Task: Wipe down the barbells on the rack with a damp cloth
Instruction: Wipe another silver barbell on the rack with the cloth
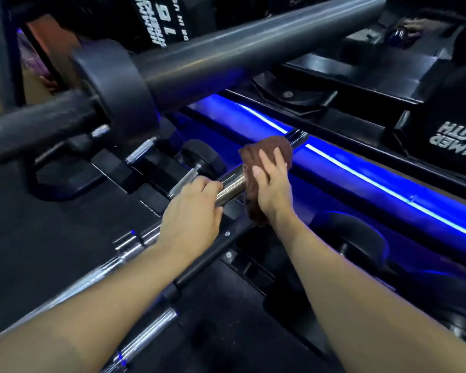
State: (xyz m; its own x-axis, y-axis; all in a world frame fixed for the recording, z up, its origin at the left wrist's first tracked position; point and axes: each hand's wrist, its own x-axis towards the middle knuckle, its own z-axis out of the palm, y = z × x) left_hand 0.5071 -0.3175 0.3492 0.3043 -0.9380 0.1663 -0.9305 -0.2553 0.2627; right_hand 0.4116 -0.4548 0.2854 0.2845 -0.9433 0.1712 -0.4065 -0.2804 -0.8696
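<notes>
A chrome barbell [230, 187] lies diagonally across the middle of the view, its sleeve pointing up and to the right. My left hand [193, 214] grips the sleeve from above, fingers curled over it. A brown cloth [265, 152] is draped over the sleeve just right of that hand. My right hand [271, 185] presses on the cloth with straight, spread fingers. The bar's far tip [299, 137] sticks out beyond the cloth. The knurled shaft [92, 278] runs down to the lower left under my left forearm.
A thick dark barbell sleeve [253, 47] with a collar [116, 90] crosses close overhead at the top. More chrome bar ends [143, 149] sit in the black rack [156, 170]. A blue-lit strip [361, 176] runs along the right. Black weight plates [455, 135] stand far right.
</notes>
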